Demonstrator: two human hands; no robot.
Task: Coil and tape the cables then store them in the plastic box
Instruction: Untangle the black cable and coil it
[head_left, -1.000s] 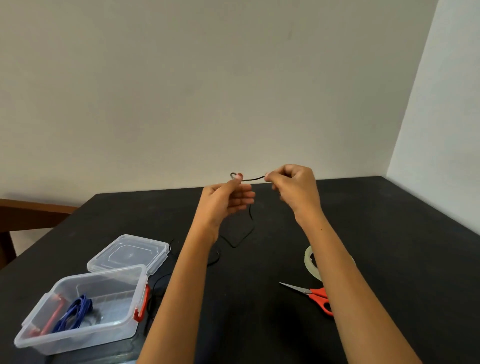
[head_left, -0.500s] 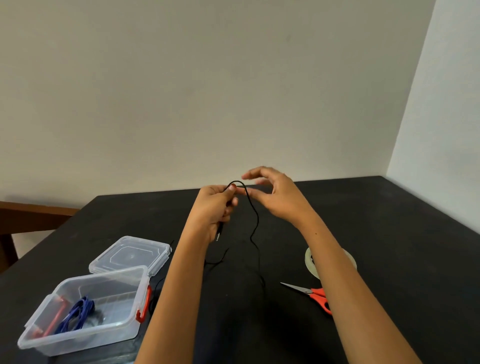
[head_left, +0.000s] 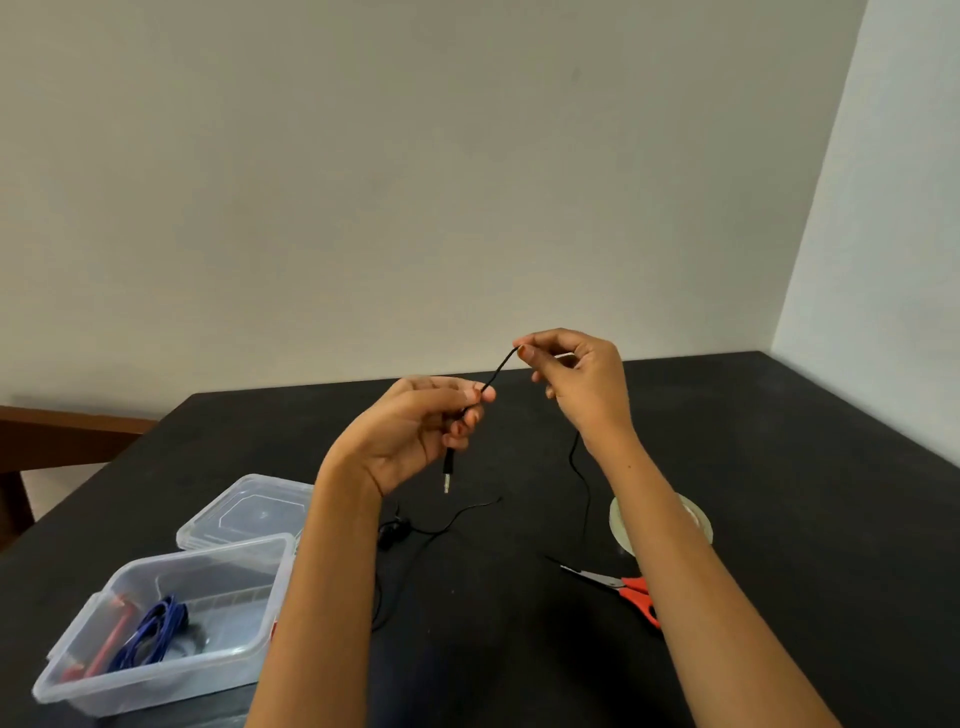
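A thin black cable (head_left: 497, 370) stretches between both hands above the black table (head_left: 805, 467). My left hand (head_left: 415, 431) pinches it near its plug end, and the metal jack (head_left: 447, 475) hangs down below the fingers. My right hand (head_left: 579, 379), higher and to the right, pinches the cable further along; the rest drops past the wrist and trails over the table. The clear plastic box (head_left: 171, 670) stands open at lower left with a coiled blue cable (head_left: 153, 629) and a red one inside. A tape roll (head_left: 696, 517) lies partly hidden behind my right forearm.
The box's clear lid (head_left: 244, 512) lies behind the box. Red-handled scissors (head_left: 621, 587) lie on the table beside my right forearm. A small black clip piece (head_left: 389, 535) of the cable rests near my left forearm. A wooden bench edge (head_left: 62, 421) shows at far left.
My right hand has closed on the cable and pulled up and to the right, drawing a straight length out of my left hand. The jack now hangs lower.
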